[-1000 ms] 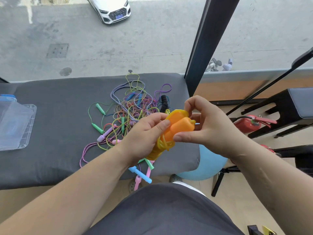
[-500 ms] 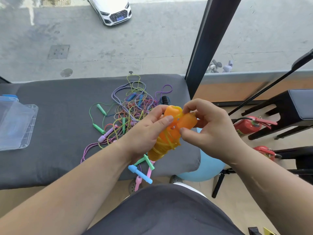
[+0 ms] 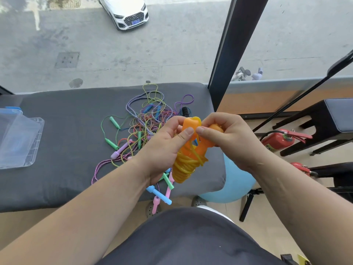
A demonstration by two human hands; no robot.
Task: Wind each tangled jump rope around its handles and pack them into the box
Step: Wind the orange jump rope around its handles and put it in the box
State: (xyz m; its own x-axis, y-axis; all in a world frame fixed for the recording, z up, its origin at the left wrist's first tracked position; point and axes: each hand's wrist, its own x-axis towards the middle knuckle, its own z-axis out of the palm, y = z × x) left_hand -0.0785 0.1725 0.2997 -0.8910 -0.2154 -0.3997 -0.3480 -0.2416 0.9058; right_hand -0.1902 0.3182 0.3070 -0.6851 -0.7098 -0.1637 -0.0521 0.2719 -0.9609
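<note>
I hold an orange jump rope point(image 3: 184, 165) above the front edge of the grey cushion point(image 3: 63, 142); its yellow-orange cord is coiled around the lower part of its two handles. My left hand point(image 3: 164, 148) grips one handle, thumb near the top. My right hand point(image 3: 227, 138) grips the other handle, thumb tip close to the left thumb. A tangle of coloured jump ropes point(image 3: 145, 123) lies on the cushion behind my hands. The clear plastic box point(image 3: 19, 138) stands open at the cushion's left end.
Blue, pink and green handles point(image 3: 162, 190) hang over the cushion's front edge. A black window post point(image 3: 227, 44) rises behind the cushion. On the right are a red fire extinguisher point(image 3: 277, 140), a black stool point(image 3: 328, 121) and a light blue ball point(image 3: 229, 186).
The two orange handles have tilted more upright and spread apart at the top. My thumbs have come close together. The coiled cord now sits lower on the handles.
</note>
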